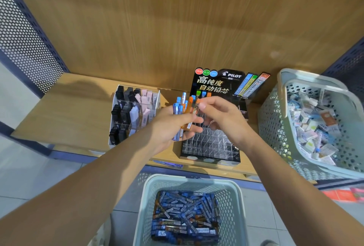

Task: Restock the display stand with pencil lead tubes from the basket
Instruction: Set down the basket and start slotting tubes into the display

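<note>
Reaching forward over the shelf, both our bare forearms converge above the display stand. Our left hand is turned palm-up, fingers curled round a fanned bundle of tubes with blue and orange caps pointing away from us. Our right hand comes in from the right, knuckles up, thumb and forefinger pinching the top of an orange tube at the bundle's edge. Both hands hide part of the stand's clear compartments; a few capped tubes stand in its back row under the black Pilot header. Below us sits the basket, holding a loose heap of lead tubes. An acrylic rack of erasers stands left of the stand, and a second basket of mixed small packets sits to its right.
</note>
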